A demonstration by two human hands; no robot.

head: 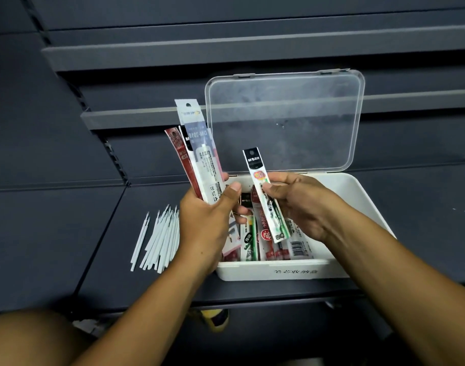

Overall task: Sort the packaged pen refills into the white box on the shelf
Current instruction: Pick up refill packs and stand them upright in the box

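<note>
A white box (284,270) stands on the dark shelf, its clear lid (284,120) swung up behind it. Several packaged pen refills (268,244) lie side by side inside. My left hand (207,223) grips a fanned bunch of refill packs (199,157) that points up, just left of the box. My right hand (300,202) pinches a single black-topped refill pack (263,188) above the box, tilted with its lower end over the packs inside.
A heap of loose white refills (160,239) lies on the shelf (54,233) left of the box. Further dark shelf tiers (147,56) rise behind. A yellow and black object (215,318) shows below the shelf edge.
</note>
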